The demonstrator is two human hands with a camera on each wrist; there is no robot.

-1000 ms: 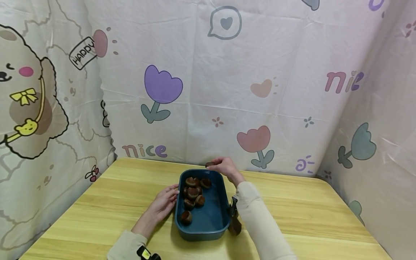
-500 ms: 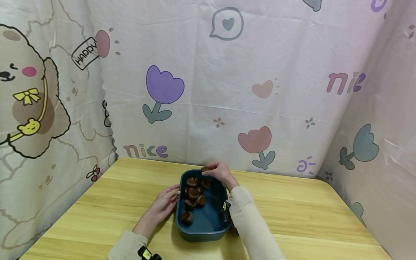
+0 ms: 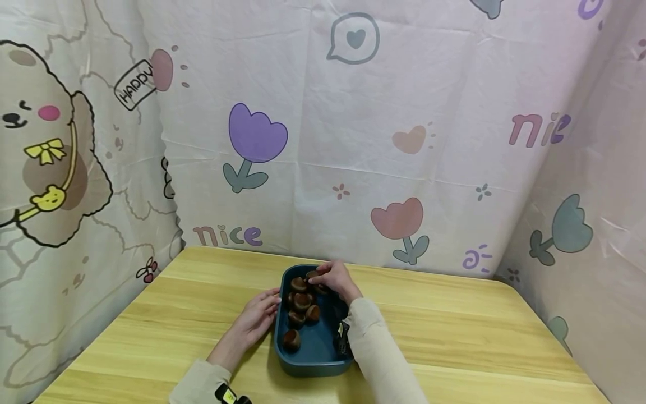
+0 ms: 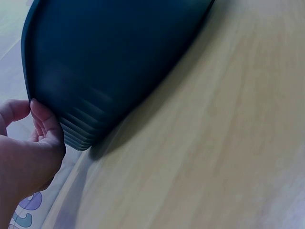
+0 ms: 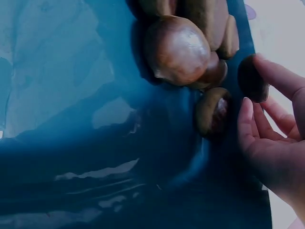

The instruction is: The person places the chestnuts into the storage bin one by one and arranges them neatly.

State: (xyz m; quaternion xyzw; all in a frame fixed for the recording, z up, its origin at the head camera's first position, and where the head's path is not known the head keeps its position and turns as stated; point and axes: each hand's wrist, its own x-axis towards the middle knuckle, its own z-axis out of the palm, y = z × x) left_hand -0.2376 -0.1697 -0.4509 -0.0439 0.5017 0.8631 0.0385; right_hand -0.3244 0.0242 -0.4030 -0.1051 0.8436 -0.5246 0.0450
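In the head view a deep blue rectangular box [image 3: 315, 368] stands on the table. Several glossy brown chestnuts [image 3: 301, 302] lie inside it, mostly along its left side and far end. My right hand [image 3: 337, 280] reaches over the box's far end. Between its thumb and fingers it pinches one dark chestnut [image 5: 252, 78], held above a loose chestnut [image 5: 213, 112] in the right wrist view. At the left side of the box, my left hand [image 3: 254, 317] holds the rim; its fingertips [image 4: 42, 112] meet the box edge in the left wrist view.
The wooden table [image 3: 454, 331] extends on both sides of the box. A printed cloth [image 3: 323, 123] hangs behind the table and at both sides. My right sleeve [image 3: 378, 348] covers part of the box's right side.
My right hand has moved from beyond the far rim to inside the box, carrying the chestnut. My sleeve now covers a brown item at the box's right. My left hand stays put.
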